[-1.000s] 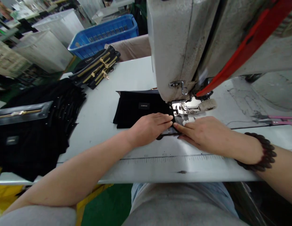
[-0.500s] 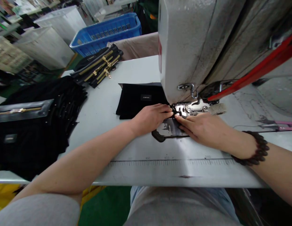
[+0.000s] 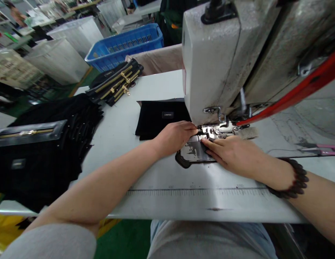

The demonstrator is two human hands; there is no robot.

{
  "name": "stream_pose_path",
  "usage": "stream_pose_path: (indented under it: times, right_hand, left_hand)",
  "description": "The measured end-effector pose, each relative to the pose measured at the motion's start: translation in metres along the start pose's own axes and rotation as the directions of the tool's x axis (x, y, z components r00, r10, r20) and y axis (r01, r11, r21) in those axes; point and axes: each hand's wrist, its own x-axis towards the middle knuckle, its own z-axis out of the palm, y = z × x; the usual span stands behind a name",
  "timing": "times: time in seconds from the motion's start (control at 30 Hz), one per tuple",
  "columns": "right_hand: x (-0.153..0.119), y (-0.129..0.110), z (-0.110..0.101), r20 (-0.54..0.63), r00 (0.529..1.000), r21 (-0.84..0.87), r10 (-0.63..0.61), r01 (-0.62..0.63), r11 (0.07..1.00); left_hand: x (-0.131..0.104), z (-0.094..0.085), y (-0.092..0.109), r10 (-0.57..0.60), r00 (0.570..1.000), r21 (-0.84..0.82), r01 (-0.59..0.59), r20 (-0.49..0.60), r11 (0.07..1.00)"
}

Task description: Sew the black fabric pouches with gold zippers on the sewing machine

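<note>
A black fabric panel (image 3: pixel 153 115) with a small label lies flat on the table, its right end running in at the needle area of a sewing machine (image 3: pixel 208 64). My left hand (image 3: pixel 175 136) is closed on the panel's near right edge, fingertips pressed together close to the metal presser foot (image 3: pixel 210 131). Just right of it, my right hand (image 3: pixel 232 154) lies flat with fingers stretched out. Its fingertips rest by the metal needle plate (image 3: pixel 194 153), in front of the foot. Whatever lies under those fingers is hidden.
Stacked black fabric pieces (image 3: pixel 48 154) sit on the left of the table (image 3: pixel 156 205). Behind them lie black strips with gold zippers (image 3: pixel 121 81) and a blue basket (image 3: pixel 124 46). Pink-handled snips (image 3: pixel 324 149) lie at right. A red bar (image 3: pixel 291 90) slants above.
My right fingertips have drawn slightly away from the left ones and toward me, uncovering more of the foot. The left hand stays at the panel. The whole view has shifted slightly.
</note>
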Motion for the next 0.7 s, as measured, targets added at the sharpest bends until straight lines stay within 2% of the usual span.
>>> stream_pose_path:
  times: [0.43, 0.53, 0.7]
  right_hand:
    - [0.0, 0.0, 0.002, -0.038, 0.999, -0.009, -0.008, 0.008, 1.0]
    - [0.0, 0.0, 0.003, -0.058, 0.998, -0.01, -0.011, 0.01, 1.0]
    - [-0.001, 0.0, 0.003, -0.122, 0.993, 0.006, 0.001, 0.0, 1.0]
  left_hand:
    - [0.003, 0.001, 0.003, -0.043, 0.999, 0.003, 0.043, 0.015, 0.999]
    - [0.007, -0.005, 0.001, -0.063, 0.997, -0.019, 0.064, 0.04, 0.998]
    - [0.008, -0.024, -0.019, -0.033, 0.989, -0.113, 0.049, 0.142, 0.992]
